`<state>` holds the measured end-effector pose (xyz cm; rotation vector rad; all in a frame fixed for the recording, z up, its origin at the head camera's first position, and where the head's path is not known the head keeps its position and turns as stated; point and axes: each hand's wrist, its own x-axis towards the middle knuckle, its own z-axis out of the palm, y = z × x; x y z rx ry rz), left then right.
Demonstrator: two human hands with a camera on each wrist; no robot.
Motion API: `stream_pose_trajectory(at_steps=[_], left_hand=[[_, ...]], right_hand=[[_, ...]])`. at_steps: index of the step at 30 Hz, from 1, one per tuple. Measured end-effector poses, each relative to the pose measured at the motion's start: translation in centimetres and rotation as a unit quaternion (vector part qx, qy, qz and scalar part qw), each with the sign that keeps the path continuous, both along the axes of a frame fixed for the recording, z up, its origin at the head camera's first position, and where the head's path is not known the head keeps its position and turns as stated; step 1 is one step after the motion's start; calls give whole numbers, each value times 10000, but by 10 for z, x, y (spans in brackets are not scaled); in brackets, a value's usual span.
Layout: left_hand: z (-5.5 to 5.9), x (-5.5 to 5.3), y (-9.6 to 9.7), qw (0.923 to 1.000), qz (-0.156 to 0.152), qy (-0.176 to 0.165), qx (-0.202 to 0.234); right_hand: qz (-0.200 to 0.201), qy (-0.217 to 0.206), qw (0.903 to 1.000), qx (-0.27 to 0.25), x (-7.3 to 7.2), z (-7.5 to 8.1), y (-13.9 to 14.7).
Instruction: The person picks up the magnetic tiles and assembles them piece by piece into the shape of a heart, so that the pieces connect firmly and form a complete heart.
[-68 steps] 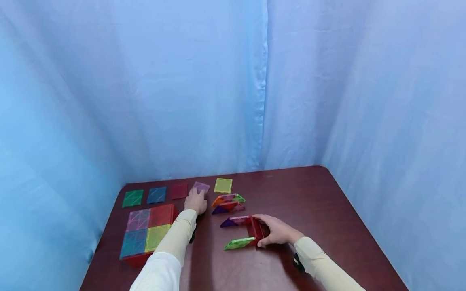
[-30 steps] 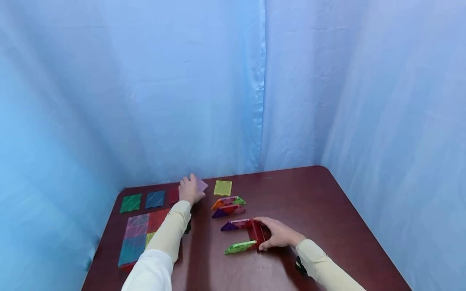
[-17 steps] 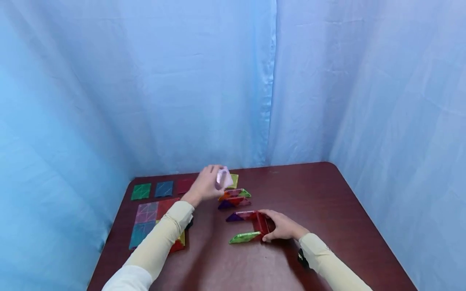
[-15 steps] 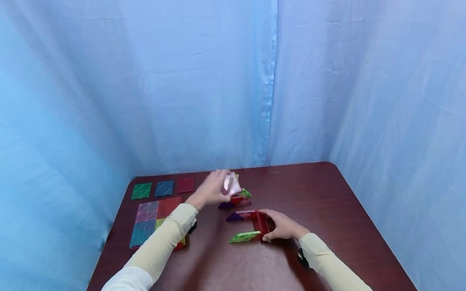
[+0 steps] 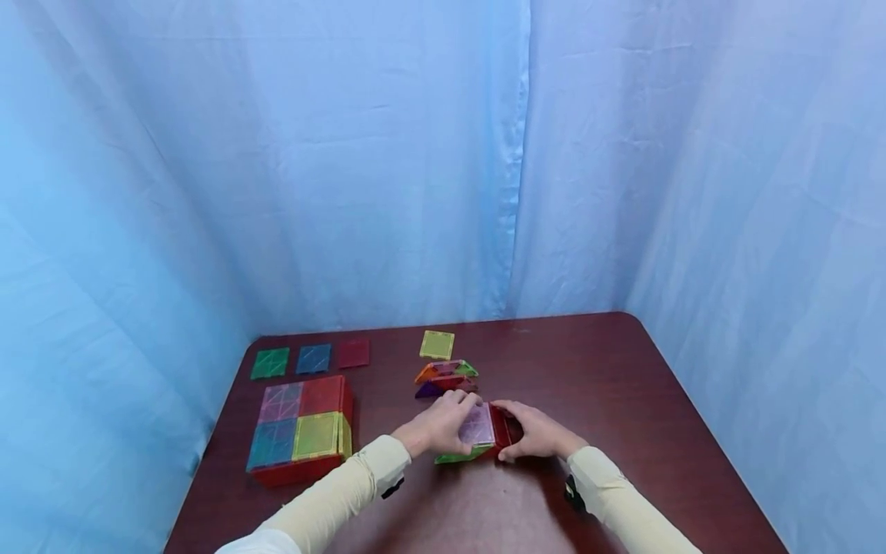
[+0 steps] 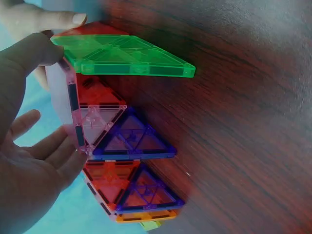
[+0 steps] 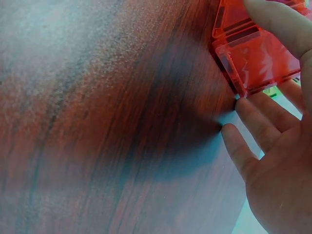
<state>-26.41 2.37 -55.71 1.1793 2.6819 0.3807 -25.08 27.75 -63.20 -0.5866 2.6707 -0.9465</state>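
My left hand [image 5: 439,427] grips a pale purple square magnetic tile [image 5: 477,425] by opposite edges, thumb on the near side. The tile lies flat across the tops of two upright walls. The near wall is a green parallelogram [image 6: 131,53]; the far wall joins a pink triangle [image 6: 97,124] and a dark purple triangle [image 6: 134,136]. My right hand [image 5: 540,432] spans the red tiles [image 7: 263,61] at the right end, thumb near and fingers far. Its little finger stays apart from them in the right wrist view.
Just behind stand two more walls of coloured tiles [image 5: 446,372]. A yellow square tile [image 5: 437,345] lies beyond them. To the left is a box-like block of tiles [image 5: 321,394], with green [image 5: 269,363], blue [image 5: 314,358] and dark red [image 5: 354,353] squares behind it.
My left hand has picked the purple square tile off the back of the table and brought it forward and right onto the walls. My right hand has stayed at the red tiles.
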Motion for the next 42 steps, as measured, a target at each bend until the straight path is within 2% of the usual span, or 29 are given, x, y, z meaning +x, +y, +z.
stream_pose_trajectory(at_steps=[8,14,19,27,35,42], left_hand=[[-12,3,-9,9995,104,-106,273],[-14,5,-10,9994,70,-89,341],[-16,6,-10,9991,138,-279,279],[-16,7,1,9988,60,-181,459],[-24,7,34,9990,12,-20,449],[-28,15,27,9989,-16,176,428]], right_hand=[[20,39,10000,-43,3,0,-2],[-7,198,9998,-52,3,-1,-2],[58,333,9994,106,5,-4,-3],[-25,232,9996,157,7,-1,7],[-167,291,9991,250,9,-2,40],[-223,251,9990,293,11,-4,43]])
